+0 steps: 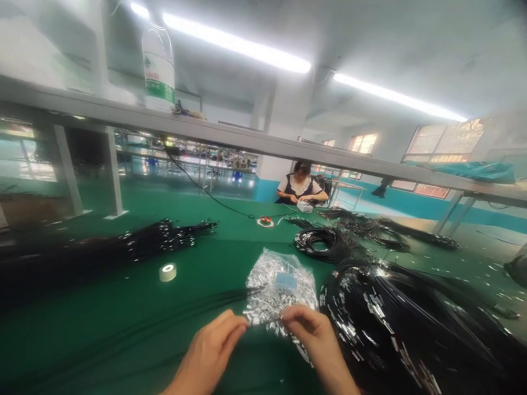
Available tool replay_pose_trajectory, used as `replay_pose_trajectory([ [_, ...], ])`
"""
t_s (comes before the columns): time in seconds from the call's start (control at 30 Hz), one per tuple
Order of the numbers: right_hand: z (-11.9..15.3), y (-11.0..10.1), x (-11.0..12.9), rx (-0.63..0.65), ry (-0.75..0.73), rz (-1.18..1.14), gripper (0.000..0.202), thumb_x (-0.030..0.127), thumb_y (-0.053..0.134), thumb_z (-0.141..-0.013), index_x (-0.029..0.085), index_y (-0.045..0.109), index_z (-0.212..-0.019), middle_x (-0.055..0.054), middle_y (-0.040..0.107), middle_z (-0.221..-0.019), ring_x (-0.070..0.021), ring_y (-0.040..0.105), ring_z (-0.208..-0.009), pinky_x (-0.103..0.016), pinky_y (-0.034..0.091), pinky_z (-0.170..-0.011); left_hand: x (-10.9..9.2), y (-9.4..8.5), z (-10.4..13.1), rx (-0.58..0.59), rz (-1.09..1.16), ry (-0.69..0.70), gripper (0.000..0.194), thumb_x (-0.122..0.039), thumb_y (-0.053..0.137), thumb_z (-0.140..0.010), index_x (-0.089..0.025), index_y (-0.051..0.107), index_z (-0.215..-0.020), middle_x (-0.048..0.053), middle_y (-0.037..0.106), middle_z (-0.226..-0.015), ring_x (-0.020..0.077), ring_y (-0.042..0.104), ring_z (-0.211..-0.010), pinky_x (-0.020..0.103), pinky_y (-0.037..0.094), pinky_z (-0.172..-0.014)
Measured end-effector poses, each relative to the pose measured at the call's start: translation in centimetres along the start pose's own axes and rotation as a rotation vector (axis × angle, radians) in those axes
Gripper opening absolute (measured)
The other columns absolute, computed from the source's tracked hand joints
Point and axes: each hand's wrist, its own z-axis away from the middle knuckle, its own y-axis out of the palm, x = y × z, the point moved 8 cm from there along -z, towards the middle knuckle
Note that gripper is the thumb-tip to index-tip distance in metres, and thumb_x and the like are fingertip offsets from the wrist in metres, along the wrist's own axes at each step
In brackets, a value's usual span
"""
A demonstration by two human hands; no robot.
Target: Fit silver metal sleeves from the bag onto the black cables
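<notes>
My left hand (212, 345) and my right hand (313, 334) meet low in the view, fingertips pinched close together over the green table (123, 307). Between them runs a thin black cable (185, 307) that trails off to the left. The pinch seems to hold a small silver metal sleeve on the cable, but it is too small to be sure. Just beyond my fingers lies a clear plastic bag of silver metal sleeves (280, 288). To the right sits a big heap of black cables with silver ends (403, 329).
More black cable bundles lie at the left (135, 244) and far middle (329, 241). A tape roll (167, 271) sits on the table, a red ring (265, 221) farther back. Another person (301, 189) sits at the far end. A water bottle (158, 66) stands on the overhead shelf.
</notes>
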Motion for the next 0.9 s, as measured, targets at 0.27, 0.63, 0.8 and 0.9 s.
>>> replay_pose_trajectory([
  [0.27, 1.5, 4.2, -1.1, 0.243, 0.137, 0.036, 0.019, 0.034, 0.079, -0.065, 0.020, 0.071, -0.077, -0.002, 0.069, -0.068, -0.0186, 0.065, -0.066, -0.027, 0.047, -0.062, -0.8, 0.9, 0.2, 0.049, 0.155, 0.021, 0.026, -0.031, 0.040, -0.096, -0.025, 0.065, -0.100, 0.001, 0.065, -0.093, 0.0166, 0.061, -0.086, 0.023, 0.044, -0.078],
  [0.63, -0.4, 1.6, -2.1, -0.029, -0.051, 0.588, 0.013, 0.020, 0.058, -0.076, 0.022, 0.069, -0.083, -0.006, 0.067, -0.086, -0.0266, 0.059, -0.086, -0.035, 0.039, -0.077, -2.6, 0.1, -0.6, -0.027, 0.246, -0.040, 0.030, -0.037, 0.047, -0.094, -0.022, 0.069, -0.080, -0.002, 0.059, -0.077, 0.0148, 0.056, -0.074, 0.021, 0.039, -0.066],
  [0.8, -0.2, 3.9, -2.3, -0.081, -0.105, 0.875, 0.024, 0.008, 0.050, -0.076, 0.025, 0.068, -0.075, -0.005, 0.060, -0.083, -0.0246, 0.051, -0.084, -0.032, 0.027, -0.066, -2.8, 0.1, -0.4, -0.021, 0.329, -0.054, 0.027, -0.039, 0.047, -0.093, -0.024, 0.069, -0.088, -0.001, 0.064, -0.078, 0.0159, 0.056, -0.072, 0.022, 0.039, -0.065],
  [0.9, -0.4, 3.7, -2.7, -0.087, -0.091, 0.921, 0.023, 0.007, 0.052, -0.074, 0.024, 0.064, -0.065, -0.003, 0.059, -0.076, -0.0216, 0.050, -0.076, -0.031, 0.022, -0.060, -2.8, 0.3, -0.5, -0.006, 0.318, -0.034, 0.029, -0.045, 0.053, -0.090, -0.025, 0.073, -0.083, -0.001, 0.065, -0.075, 0.0165, 0.056, -0.071, 0.022, 0.039, -0.065],
])
